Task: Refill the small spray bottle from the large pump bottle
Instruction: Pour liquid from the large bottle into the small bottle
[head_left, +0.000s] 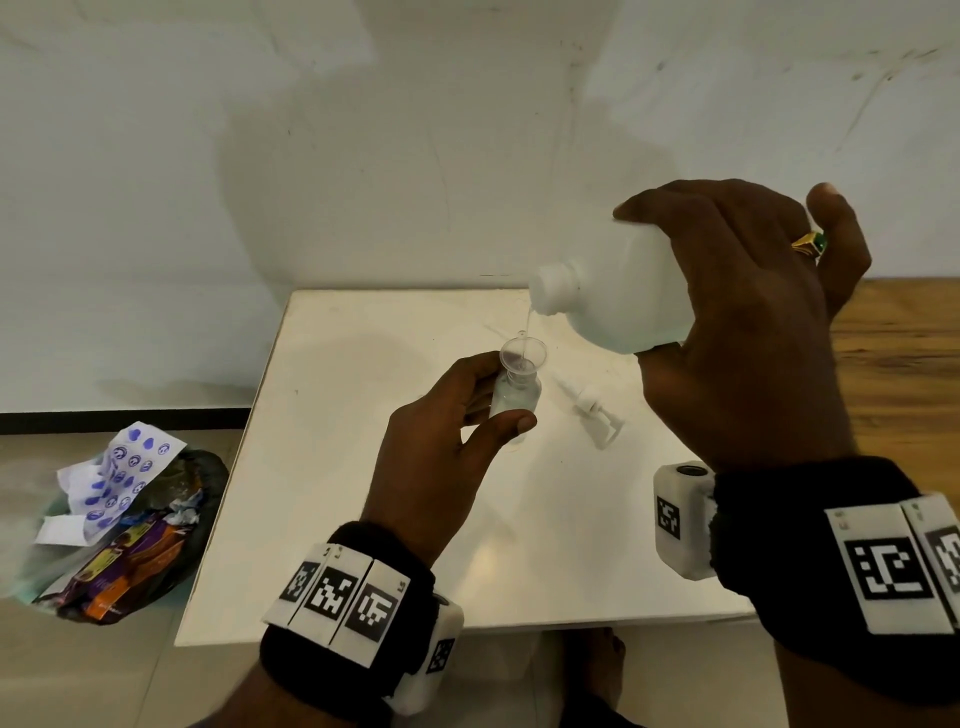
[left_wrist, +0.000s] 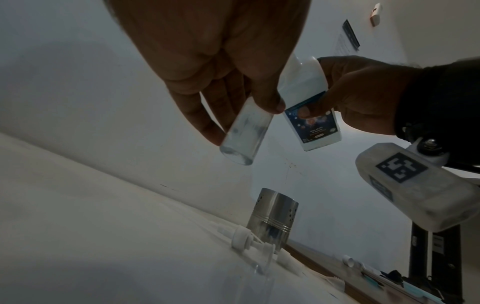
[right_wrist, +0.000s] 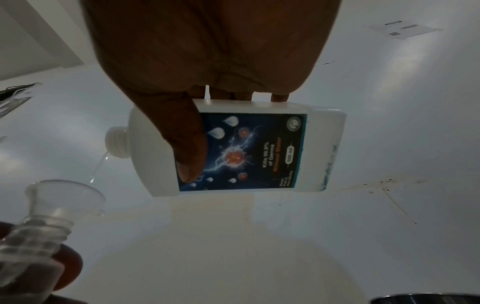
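Observation:
My left hand (head_left: 470, 410) grips the small clear spray bottle (head_left: 514, 397) above the white table (head_left: 363, 467); the bottle (left_wrist: 244, 133) hangs between thumb and fingers. A clear funnel (head_left: 522, 356) sits in its open neck (right_wrist: 44, 224). My right hand (head_left: 737, 322) holds the large white bottle (head_left: 618, 296) tipped on its side, cap off, its open neck just above the funnel. A thin stream of clear liquid (right_wrist: 100, 166) runs from the neck into the funnel (right_wrist: 67, 195). The blue label (right_wrist: 241, 152) faces the right wrist camera. The white pump head (head_left: 592, 410) lies on the table.
A steel shaker (left_wrist: 272, 218) stands on the table beyond the pump head (left_wrist: 249, 242). A bag of rubbish and wrappers (head_left: 119, 530) sits on the floor to the left. A wooden surface (head_left: 904, 353) adjoins the table on the right. A white wall stands behind.

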